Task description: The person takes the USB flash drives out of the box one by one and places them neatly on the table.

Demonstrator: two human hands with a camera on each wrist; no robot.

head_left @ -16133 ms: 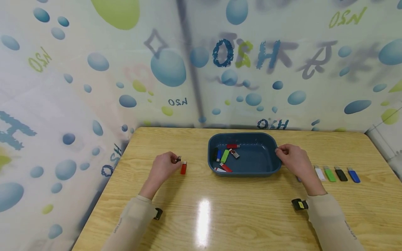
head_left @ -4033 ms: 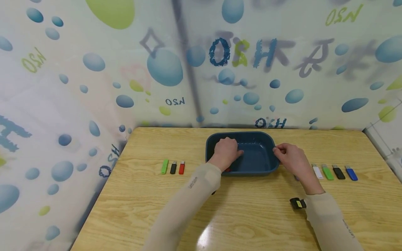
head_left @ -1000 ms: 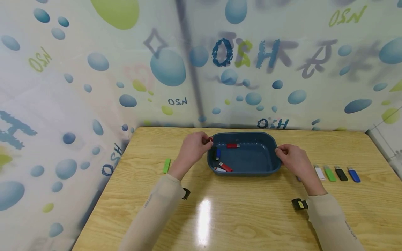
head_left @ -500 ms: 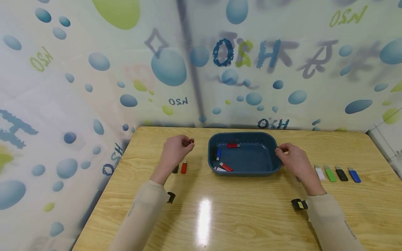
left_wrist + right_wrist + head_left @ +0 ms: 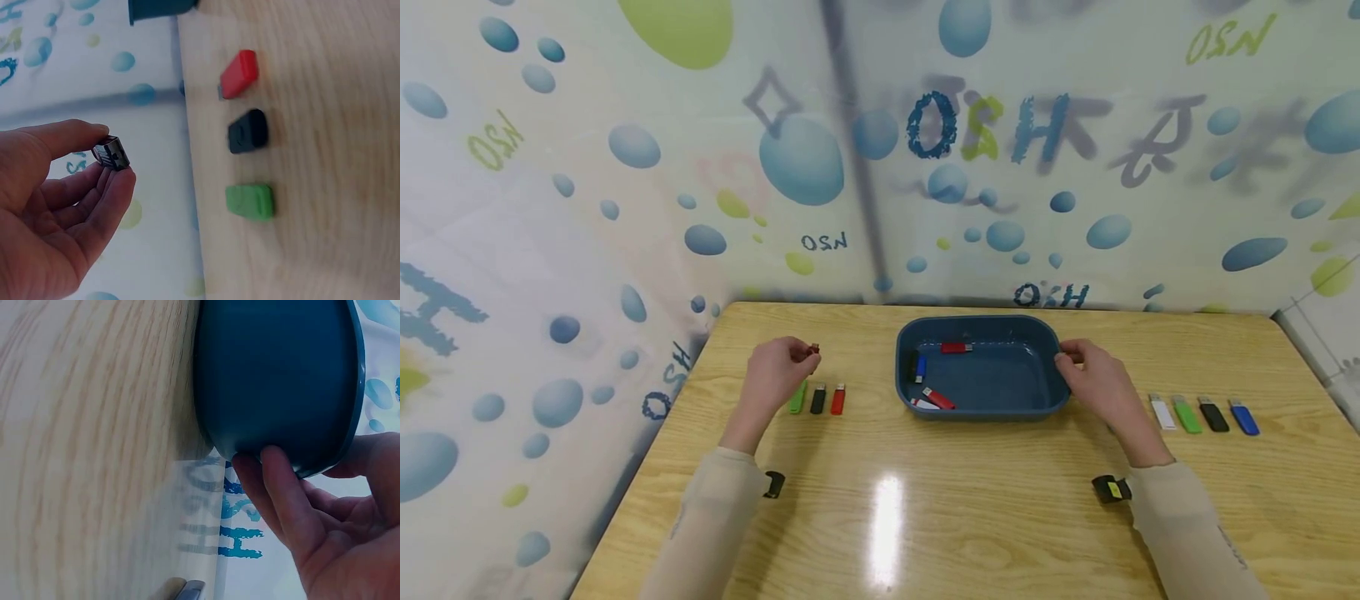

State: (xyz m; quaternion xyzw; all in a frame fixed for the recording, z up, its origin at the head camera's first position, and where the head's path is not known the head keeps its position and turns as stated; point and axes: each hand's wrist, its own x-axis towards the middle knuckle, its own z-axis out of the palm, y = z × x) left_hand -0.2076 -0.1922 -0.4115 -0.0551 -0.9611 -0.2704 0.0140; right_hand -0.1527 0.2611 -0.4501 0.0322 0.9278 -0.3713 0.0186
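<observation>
My left hand [image 5: 775, 371] pinches a small swivel USB stick [image 5: 112, 153] between thumb and fingertips, raised above the table, metal plug showing. Just below it a row of USB sticks lies on the wood: green [image 5: 797, 400], black [image 5: 818, 400] and red [image 5: 838, 400]. The blue plastic bin [image 5: 985, 415] stands in the middle, and my right hand [image 5: 1101, 379] grips its right rim, thumb and fingers on either side of the wall. Inside lie a red stick [image 5: 956, 348], a blue one [image 5: 921, 369], a black one, another red one [image 5: 938, 398] and a white one [image 5: 925, 405].
Right of the bin, another row holds white [image 5: 1162, 412], green [image 5: 1187, 415], black [image 5: 1213, 414] and blue [image 5: 1244, 417] USB sticks; my right forearm partly covers one more. A patterned curtain [image 5: 880, 167] hangs behind the table's far edge.
Within the last second my left hand has carried the swivel stick left from the bin's rim to above the left row. Over the longer span, a green stick joined that row. My right hand stays put.
</observation>
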